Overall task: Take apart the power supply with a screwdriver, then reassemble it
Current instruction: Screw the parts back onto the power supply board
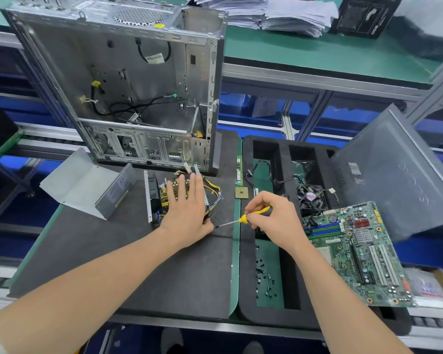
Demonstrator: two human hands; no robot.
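The opened power supply (pixel 156 200) lies on the dark mat, its circuit board, fan and bundled wires exposed. Flat on top of it rests my left hand (pixel 187 208), fingers straight and spread. Its grey metal cover (pixel 87 186) lies apart to the left. My right hand (pixel 271 215) pinches the yellow handle of a small screwdriver (pixel 243 218). The shaft points left and its tip meets the power supply's near right corner, by my left thumb.
An empty computer case (pixel 128 85) stands upright behind the power supply. A CPU chip (pixel 241 193) and a RAM stick (pixel 238 169) lie to the right. The black foam tray (pixel 246 277) holds loose screws (pixel 265 277), a fan (pixel 311 198) and a motherboard (pixel 361 254). A side panel (pixel 399 175) leans at right.
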